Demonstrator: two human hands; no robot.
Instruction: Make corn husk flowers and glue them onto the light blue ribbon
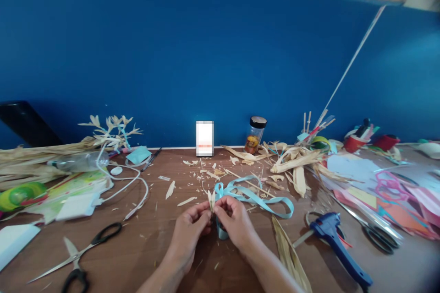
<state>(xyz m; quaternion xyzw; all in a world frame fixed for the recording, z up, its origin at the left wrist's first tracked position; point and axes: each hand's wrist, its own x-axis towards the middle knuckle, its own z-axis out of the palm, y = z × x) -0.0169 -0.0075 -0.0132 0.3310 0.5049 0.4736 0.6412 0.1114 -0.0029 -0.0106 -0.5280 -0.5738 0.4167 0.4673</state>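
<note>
Between my two hands is a small piece of pale dried corn husk, its pointed tips standing up above the fingers. My left hand pinches it from the left, fingertips curled round its lower part. From the right, my right hand closes thumb and fingers on the same piece. A light blue ribbon loops out over the table beyond the right hand. Under the fingers a rolled part of the ribbon shows; whether it joins the husk is hidden.
Open black-handled scissors lie left, near a white cable. A blue glue gun and a long husk strip lie right. Husk scraps litter the middle. Behind stand a phone-like bright screen and a black-lidded jar.
</note>
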